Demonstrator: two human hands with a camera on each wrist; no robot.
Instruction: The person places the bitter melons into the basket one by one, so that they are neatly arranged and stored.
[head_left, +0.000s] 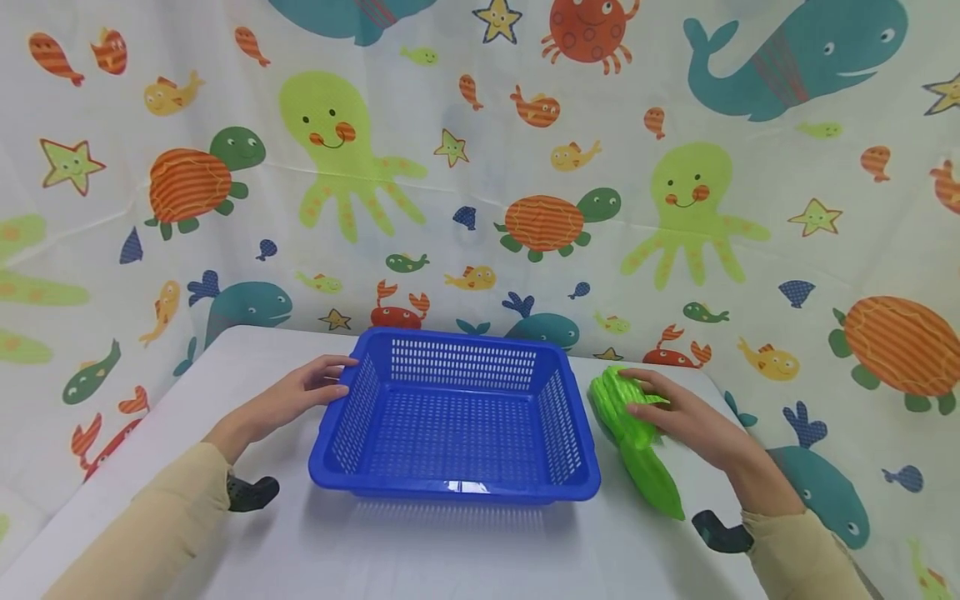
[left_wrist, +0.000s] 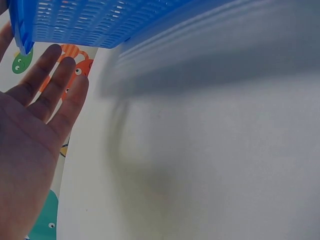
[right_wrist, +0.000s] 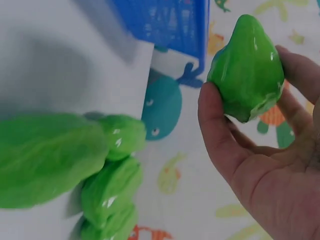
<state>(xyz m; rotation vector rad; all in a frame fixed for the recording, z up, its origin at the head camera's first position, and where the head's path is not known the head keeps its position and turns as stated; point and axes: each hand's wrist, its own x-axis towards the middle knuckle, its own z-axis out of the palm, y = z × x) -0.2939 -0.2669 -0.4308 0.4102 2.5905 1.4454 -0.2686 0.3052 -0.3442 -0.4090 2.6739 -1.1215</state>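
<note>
A blue plastic basket (head_left: 453,433) with slotted sides stands on the white table. My left hand (head_left: 311,387) is at its left rim, fingertips right at the edge; the left wrist view has these fingers (left_wrist: 60,95) extended below the basket's side. Right of the basket, my right hand (head_left: 693,425) pinches a glossy green pear-shaped piece (right_wrist: 247,67) between thumb and fingers, raised above the other green pieces. Below it lie a long, smooth green piece (head_left: 652,479) and several smaller ridged ones (right_wrist: 112,190), bunched together. Their exact kind does not show.
A white curtain (head_left: 450,200) printed with sea animals hangs behind and beside the table (head_left: 405,567). Dark wrist devices (head_left: 251,493) stick out from both beige sleeves. The basket holds nothing; its slotted floor (head_left: 453,433) shows.
</note>
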